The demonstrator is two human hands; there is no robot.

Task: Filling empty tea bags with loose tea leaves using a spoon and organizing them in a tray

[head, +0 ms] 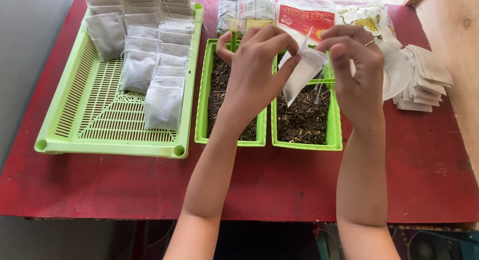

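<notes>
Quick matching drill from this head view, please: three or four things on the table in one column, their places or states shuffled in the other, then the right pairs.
1. filled tea bags
2. loose tea
3. empty bags
4. white paper bag

a. stacked at the table's right edge
b. pinched between both hands
c. in rows on the large green tray
d. in the small green trays

Pairs: 1-c, 2-d, 3-a, 4-b

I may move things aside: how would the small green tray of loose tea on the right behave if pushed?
The right tea tray looks like thin plastic, so probably light and slightly flexible. Its flat base on the red table should slide, not tip. The loose tea lies near the rim, so a jerk might spill some.
</notes>
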